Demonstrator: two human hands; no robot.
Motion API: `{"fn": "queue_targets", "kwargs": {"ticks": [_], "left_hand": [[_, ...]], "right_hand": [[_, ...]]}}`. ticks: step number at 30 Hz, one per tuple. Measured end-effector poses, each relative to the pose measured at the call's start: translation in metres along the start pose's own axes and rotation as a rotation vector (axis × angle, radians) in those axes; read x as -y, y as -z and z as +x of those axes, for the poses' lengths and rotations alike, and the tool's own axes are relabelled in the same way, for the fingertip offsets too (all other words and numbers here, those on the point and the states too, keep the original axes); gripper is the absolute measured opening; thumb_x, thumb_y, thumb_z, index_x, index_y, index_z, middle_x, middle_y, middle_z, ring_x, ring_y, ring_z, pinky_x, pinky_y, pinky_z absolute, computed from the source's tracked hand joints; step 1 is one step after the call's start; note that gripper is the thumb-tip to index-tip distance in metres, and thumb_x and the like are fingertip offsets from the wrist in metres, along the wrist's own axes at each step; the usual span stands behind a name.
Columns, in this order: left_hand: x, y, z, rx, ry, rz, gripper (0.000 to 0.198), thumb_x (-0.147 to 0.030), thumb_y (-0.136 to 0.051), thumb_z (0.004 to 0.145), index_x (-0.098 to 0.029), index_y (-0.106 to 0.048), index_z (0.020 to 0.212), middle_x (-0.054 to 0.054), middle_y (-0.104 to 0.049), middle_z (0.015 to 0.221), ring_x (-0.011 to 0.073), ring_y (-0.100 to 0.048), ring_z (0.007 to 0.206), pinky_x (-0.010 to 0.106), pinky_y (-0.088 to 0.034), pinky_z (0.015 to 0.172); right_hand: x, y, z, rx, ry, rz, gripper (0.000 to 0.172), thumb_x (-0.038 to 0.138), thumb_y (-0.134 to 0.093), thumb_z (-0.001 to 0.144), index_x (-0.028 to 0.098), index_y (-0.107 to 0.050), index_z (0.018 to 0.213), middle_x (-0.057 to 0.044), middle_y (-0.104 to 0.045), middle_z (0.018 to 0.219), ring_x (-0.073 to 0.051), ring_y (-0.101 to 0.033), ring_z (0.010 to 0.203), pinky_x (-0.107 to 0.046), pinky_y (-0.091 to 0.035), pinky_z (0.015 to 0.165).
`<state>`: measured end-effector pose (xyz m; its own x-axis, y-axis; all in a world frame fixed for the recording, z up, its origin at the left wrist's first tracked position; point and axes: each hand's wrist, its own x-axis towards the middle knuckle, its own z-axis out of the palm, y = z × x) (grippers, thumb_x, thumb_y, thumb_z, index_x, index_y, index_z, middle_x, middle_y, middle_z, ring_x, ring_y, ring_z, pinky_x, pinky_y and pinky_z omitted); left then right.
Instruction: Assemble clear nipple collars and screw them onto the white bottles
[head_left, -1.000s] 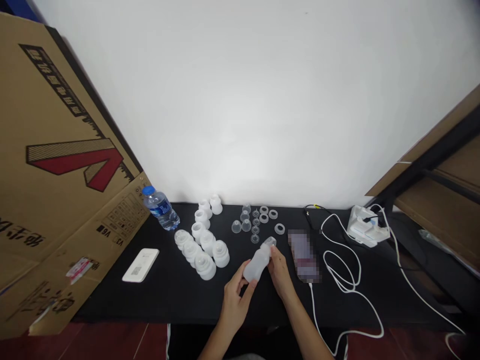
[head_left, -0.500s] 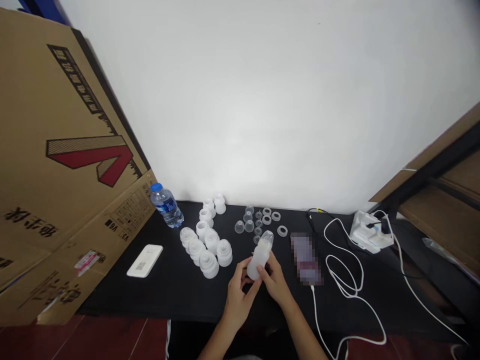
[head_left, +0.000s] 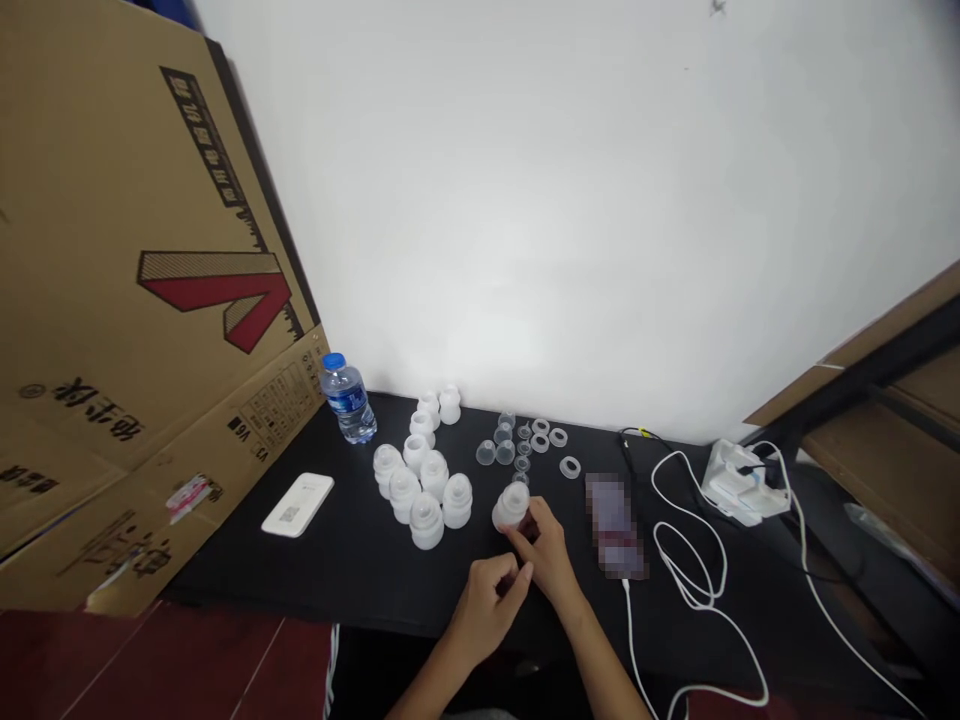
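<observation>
My right hand (head_left: 546, 545) grips a small white baby bottle (head_left: 513, 506), which stands nearly upright on or just above the black table. My left hand (head_left: 487, 603) is close below it, fingers curled and thumb near the index finger; whether anything is between them is hidden. To the left stand several assembled white bottles with clear domes (head_left: 427, 520) and several open-topped white bottles (head_left: 416, 452). Behind the held bottle lie clear dome caps (head_left: 505, 452), small clear nipple-like parts (head_left: 523, 463) and pale rings (head_left: 570, 467).
A water bottle (head_left: 348, 400) and a white flat device (head_left: 298, 505) are at the left, beside a large cardboard box (head_left: 150, 400). At the right are a phone (head_left: 615, 525), white cables (head_left: 726, 540) and a white power adapter (head_left: 742, 485). A white wall (head_left: 525, 200) closes the back.
The baby bottle has gone from tilted in both hands to nearly upright in my right hand. My left hand has come off it and moved down. The whole view has shifted slightly.
</observation>
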<state>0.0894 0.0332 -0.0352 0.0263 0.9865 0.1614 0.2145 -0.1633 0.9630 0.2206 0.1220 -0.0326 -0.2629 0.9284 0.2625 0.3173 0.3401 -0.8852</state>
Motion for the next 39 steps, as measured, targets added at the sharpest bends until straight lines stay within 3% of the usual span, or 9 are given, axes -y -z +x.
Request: {"fn": "queue_targets", "kwargs": {"ticks": [3,7,13,23,29,39], "left_hand": [[-0.002,0.001,-0.003,0.082,0.004,0.055,0.052,-0.035,-0.053,0.104,-0.020,-0.032,0.059,-0.006,-0.033,0.056,0.0101,-0.031,0.056,0.029,-0.024,0.058],[-0.007,0.001,-0.006,0.223,-0.023,0.123,0.046,-0.021,-0.061,0.090,-0.020,-0.032,0.055,-0.007,-0.034,0.052,0.0087,-0.031,0.052,0.030,-0.022,0.057],[-0.013,-0.001,-0.007,0.198,-0.022,0.228,0.029,-0.016,-0.063,0.083,-0.019,-0.048,0.059,-0.004,-0.054,0.057,0.0098,-0.043,0.055,0.028,-0.026,0.058],[-0.014,0.001,-0.008,0.227,-0.040,0.236,0.023,-0.015,-0.065,0.084,-0.018,-0.062,0.062,-0.001,-0.067,0.061,0.0113,-0.052,0.054,0.028,-0.029,0.058],[-0.015,0.002,-0.007,0.231,-0.048,0.235,0.025,-0.016,-0.067,0.086,-0.019,-0.062,0.062,-0.001,-0.065,0.060,0.0116,-0.053,0.055,0.028,-0.030,0.058],[-0.011,0.001,-0.007,0.214,-0.091,0.208,0.024,-0.017,-0.069,0.086,-0.020,-0.062,0.064,-0.002,-0.064,0.062,0.0117,-0.051,0.055,0.028,-0.032,0.058]], "right_hand": [[0.002,-0.008,0.015,0.006,-0.012,-0.043,0.018,0.032,-0.079,0.087,0.025,-0.072,0.102,-0.001,-0.063,0.092,-0.018,-0.060,0.071,-0.029,-0.052,0.062],[0.008,-0.021,0.035,0.053,-0.006,-0.056,0.022,0.037,-0.078,0.086,0.025,-0.072,0.103,0.000,-0.064,0.086,-0.020,-0.062,0.071,-0.030,-0.053,0.063],[0.020,-0.038,0.047,0.119,0.015,-0.038,0.032,0.036,-0.077,0.086,0.022,-0.070,0.114,-0.004,-0.068,0.095,-0.021,-0.066,0.073,-0.031,-0.053,0.063],[0.024,-0.046,0.041,0.270,-0.015,0.075,0.037,0.027,-0.076,0.085,0.021,-0.072,0.121,-0.006,-0.072,0.105,-0.021,-0.073,0.083,-0.032,-0.062,0.071],[0.021,-0.037,0.040,0.350,-0.013,0.091,0.034,0.023,-0.070,0.087,0.022,-0.076,0.121,-0.008,-0.078,0.108,-0.023,-0.077,0.090,-0.037,-0.065,0.080],[0.029,0.007,0.068,0.267,0.048,-0.184,0.026,0.030,-0.065,0.095,0.021,-0.079,0.114,-0.009,-0.083,0.092,-0.026,-0.078,0.081,-0.040,-0.062,0.080]]}}
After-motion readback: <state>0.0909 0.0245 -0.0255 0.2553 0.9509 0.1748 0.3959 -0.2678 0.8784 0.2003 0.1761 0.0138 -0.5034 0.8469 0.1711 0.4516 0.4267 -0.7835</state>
